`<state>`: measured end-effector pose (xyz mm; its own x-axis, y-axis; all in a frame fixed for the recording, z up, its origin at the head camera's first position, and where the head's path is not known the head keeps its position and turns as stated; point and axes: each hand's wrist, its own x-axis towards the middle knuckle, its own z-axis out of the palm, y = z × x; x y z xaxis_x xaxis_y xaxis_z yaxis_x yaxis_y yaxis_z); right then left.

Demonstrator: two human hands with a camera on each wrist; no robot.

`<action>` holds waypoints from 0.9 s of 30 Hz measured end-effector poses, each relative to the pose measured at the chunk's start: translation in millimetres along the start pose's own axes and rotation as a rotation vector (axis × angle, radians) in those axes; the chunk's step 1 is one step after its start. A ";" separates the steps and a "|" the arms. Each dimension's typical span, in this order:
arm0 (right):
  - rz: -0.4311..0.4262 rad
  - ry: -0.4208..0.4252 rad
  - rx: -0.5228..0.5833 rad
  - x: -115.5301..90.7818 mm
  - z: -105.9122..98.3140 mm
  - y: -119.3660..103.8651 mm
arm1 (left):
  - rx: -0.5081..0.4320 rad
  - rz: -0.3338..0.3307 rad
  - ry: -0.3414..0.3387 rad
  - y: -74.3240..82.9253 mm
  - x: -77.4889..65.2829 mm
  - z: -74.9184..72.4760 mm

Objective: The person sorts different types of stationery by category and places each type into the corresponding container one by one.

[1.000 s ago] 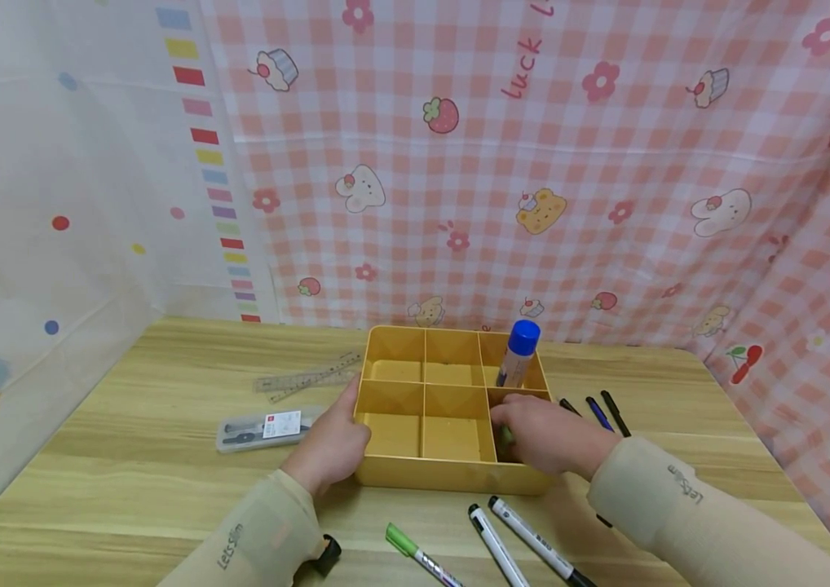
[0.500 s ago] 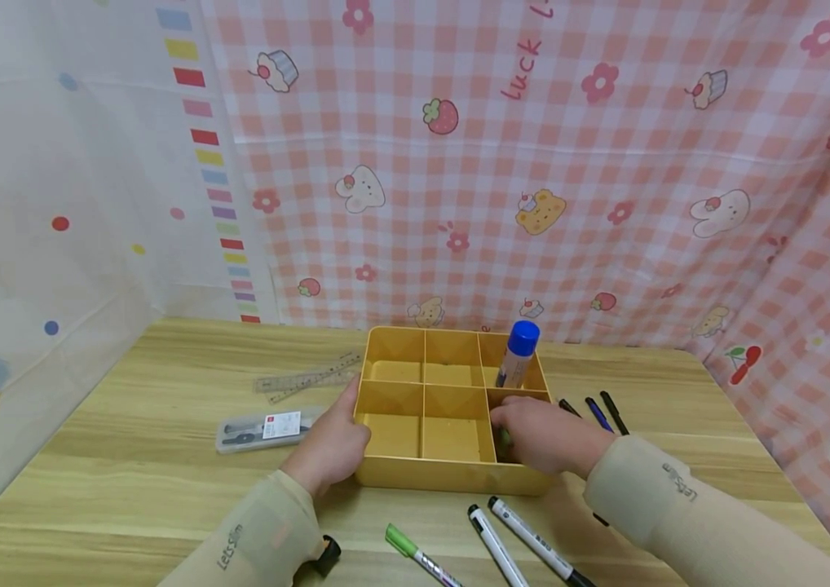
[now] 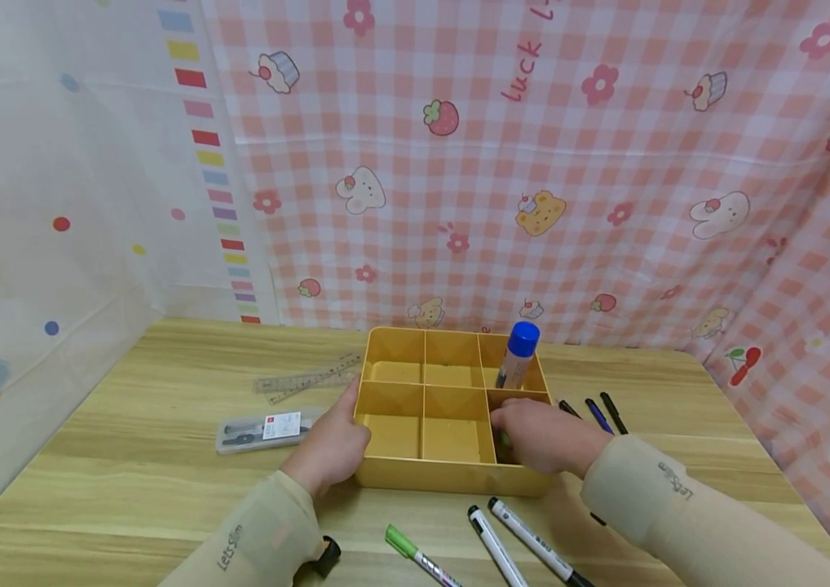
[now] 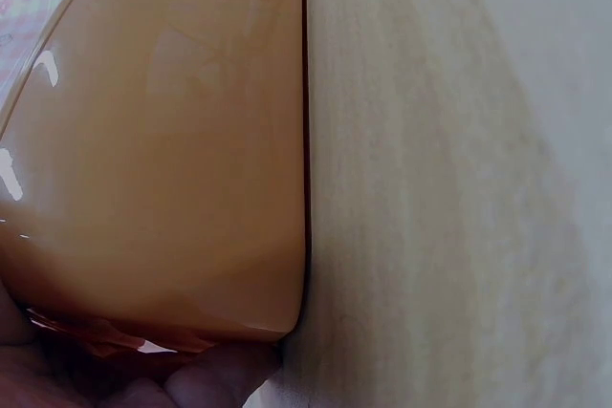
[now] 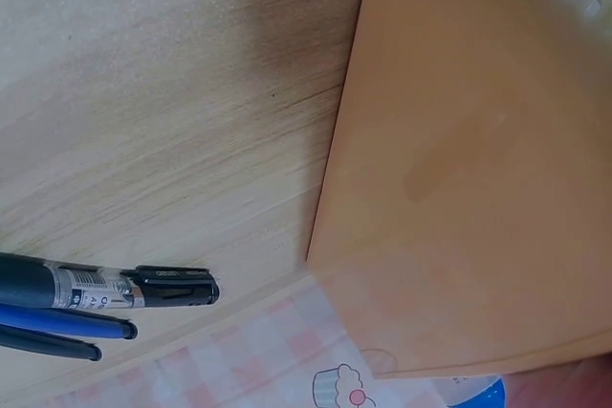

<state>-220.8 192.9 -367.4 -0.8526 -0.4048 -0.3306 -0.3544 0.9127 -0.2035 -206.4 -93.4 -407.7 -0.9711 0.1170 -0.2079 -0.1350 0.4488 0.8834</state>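
Note:
A yellow box [image 3: 452,477] with several compartments stands on the table; its side fills much of both wrist views. My left hand [image 3: 330,444] grips the box's left side, thumb at the rim near the front corner. My right hand [image 3: 550,432] reaches over the right wall into the front right compartment, fingers curled down. A small green thing [image 3: 505,444] shows at the fingertips, mostly hidden by the hand and in shadow; I cannot tell its kind. Behind that hand, a glue stick [image 3: 518,356] with a blue cap stands upright in the back right compartment.
Front of the box lie a green-capped marker [image 3: 421,556] and two white markers [image 3: 497,545]. Several pens [image 5: 105,284] lie right of it. To the left are a compass set [image 3: 264,430] in a clear case and clear rulers [image 3: 305,381]. A checked curtain [image 3: 496,163] hangs behind.
Both hands stay at the box. The right forearm has shifted very slightly to the left, and the right hand remains inside the front right compartment.

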 end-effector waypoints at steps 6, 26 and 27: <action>0.017 -0.009 -0.003 0.1 0.6 -0.9 | -0.004 0.008 0.001 -0.9 0.3 0.6; 0.055 -0.070 -0.057 5.8 1.4 -2.9 | 0.008 0.014 0.002 -1.1 0.0 0.0; 0.054 -0.071 -0.058 6.0 1.5 -2.6 | 0.008 0.013 0.001 -0.9 -0.1 -0.2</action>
<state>-224.4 188.1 -370.3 -0.8426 -0.3555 -0.4045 -0.3318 0.9343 -0.1301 -206.2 -94.0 -408.5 -0.9731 0.1217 -0.1957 -0.1207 0.4542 0.8827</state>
